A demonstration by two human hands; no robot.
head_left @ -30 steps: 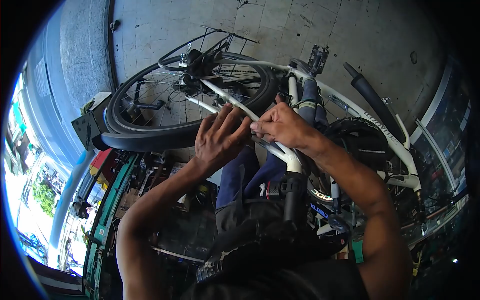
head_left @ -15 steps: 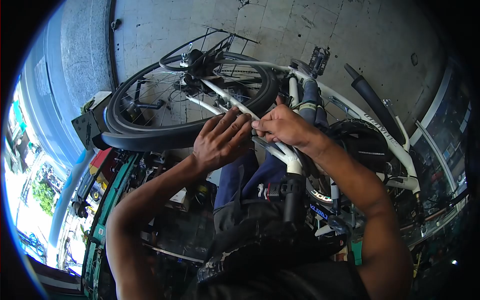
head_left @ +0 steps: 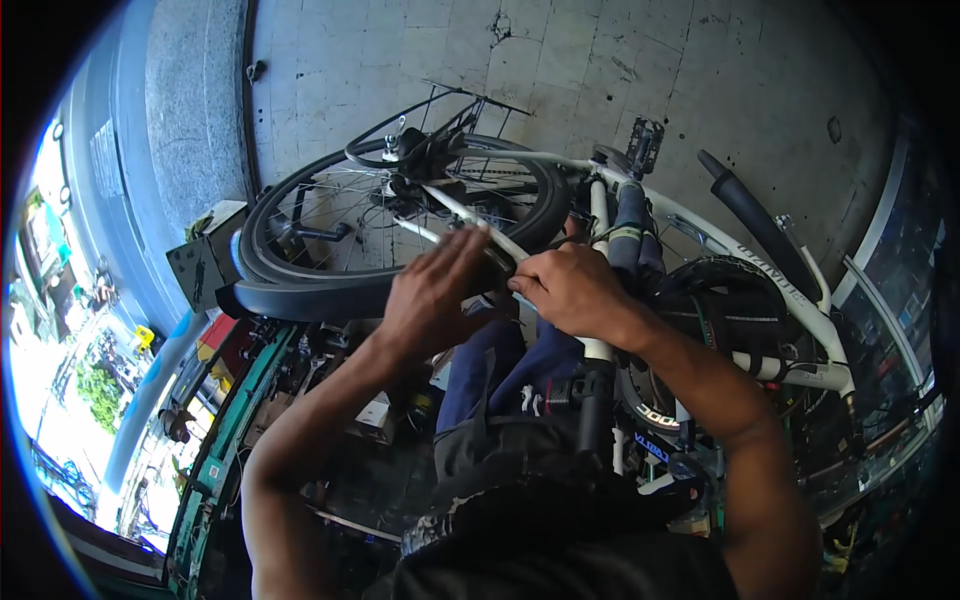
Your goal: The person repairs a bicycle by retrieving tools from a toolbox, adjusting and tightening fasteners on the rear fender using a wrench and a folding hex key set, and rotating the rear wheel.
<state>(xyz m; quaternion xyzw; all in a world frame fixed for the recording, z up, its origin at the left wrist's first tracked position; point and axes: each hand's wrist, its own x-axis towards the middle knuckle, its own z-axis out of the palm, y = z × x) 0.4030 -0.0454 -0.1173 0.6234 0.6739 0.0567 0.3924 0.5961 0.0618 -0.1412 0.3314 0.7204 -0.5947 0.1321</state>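
A white bicycle frame tube [head_left: 455, 205] runs from the wheel hub down to my hands. My left hand [head_left: 435, 290] is open, its fingers stretched out and lying over or just above the tube; some motion blur hides whether they touch. Close beside it, my right hand [head_left: 570, 290] is closed, thumb against curled fingers, near the tube's lower end. Whatever it pinches is hidden. The spoked wheel with a black tyre [head_left: 553, 205] lies ahead of both hands, and a broad black curved band [head_left: 310, 303] follows its near side.
A black pedal [head_left: 645, 145] sticks up beyond my right hand. Farther right is another white frame section [head_left: 775, 265] with lettering. A rear rack [head_left: 480, 97] reaches over the tiled floor [head_left: 560, 60]. At left stands a green-edged bench [head_left: 230, 430] with clutter.
My left hand has lifted and tilted, its fingers now less flat over the tube. My right hand stays pinched near the tube, turned more knuckles-up. The whole view has shifted slightly.
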